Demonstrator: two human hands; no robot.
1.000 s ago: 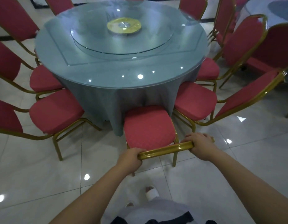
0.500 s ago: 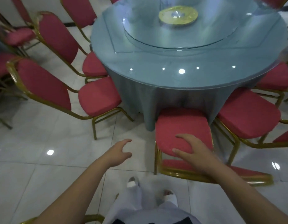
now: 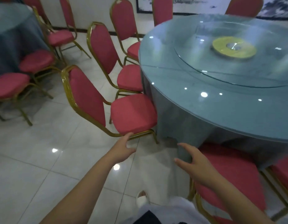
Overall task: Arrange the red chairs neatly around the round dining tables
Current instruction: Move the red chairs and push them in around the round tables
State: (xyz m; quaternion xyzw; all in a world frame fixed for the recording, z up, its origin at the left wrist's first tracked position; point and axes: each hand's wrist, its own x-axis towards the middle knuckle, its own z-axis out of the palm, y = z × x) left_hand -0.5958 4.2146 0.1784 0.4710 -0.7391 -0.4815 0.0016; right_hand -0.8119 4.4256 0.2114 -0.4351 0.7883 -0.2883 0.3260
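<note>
The red chair [image 3: 233, 172] that both hands were gripping by its back rail a second ago is now sitting tucked in at the worktop [image 3: 204, 75], its seat lying partly under the hanging tablecloth [image 3: 180, 123]. Both hands are off it. The left hand [image 3: 123, 150] is reaching for the front rail of the next chair [image 3: 132, 113], fingers [image 3: 128, 136] spread and holding nothing. The right hand [image 3: 192, 162] is hovering open beside the tucked seat. The next chair, angled with its seat against the cloth, is probably becoming the one to straighten.
</note>
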